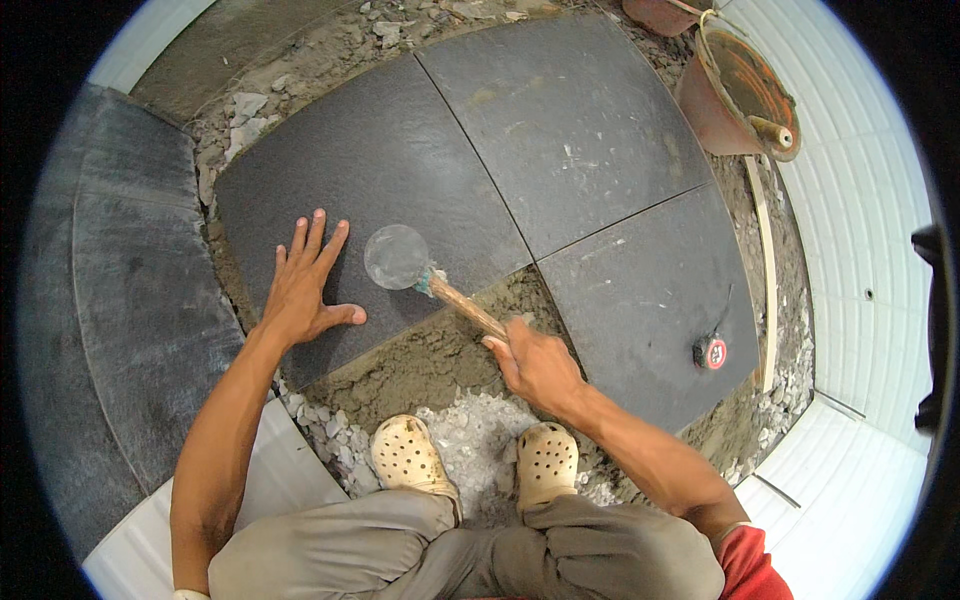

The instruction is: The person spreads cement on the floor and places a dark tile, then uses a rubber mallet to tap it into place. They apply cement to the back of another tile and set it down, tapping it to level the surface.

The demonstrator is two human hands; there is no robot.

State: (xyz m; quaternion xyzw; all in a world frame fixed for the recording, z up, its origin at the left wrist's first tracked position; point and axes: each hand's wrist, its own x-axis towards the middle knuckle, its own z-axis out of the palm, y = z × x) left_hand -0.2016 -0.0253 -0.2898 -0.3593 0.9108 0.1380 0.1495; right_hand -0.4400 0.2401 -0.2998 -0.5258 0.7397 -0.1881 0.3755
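Note:
My left hand lies with spread fingers on a dark grey floor tile, near its left edge. In my right hand is the wooden handle of a mallet with a round, greyish head. The head is over the same tile, just right of my left hand; whether it touches the surface I cannot tell. Below this tile's near edge, wet mortar is exposed. Two more dark tiles adjoin it, a far one and a right one, with narrow joints between.
A tape measure lies on the right tile. At the back right stands a bucket with a tool handle over its rim. A thin wooden strip runs beside the tiles. Rubble surrounds my clogs. White walls border the right.

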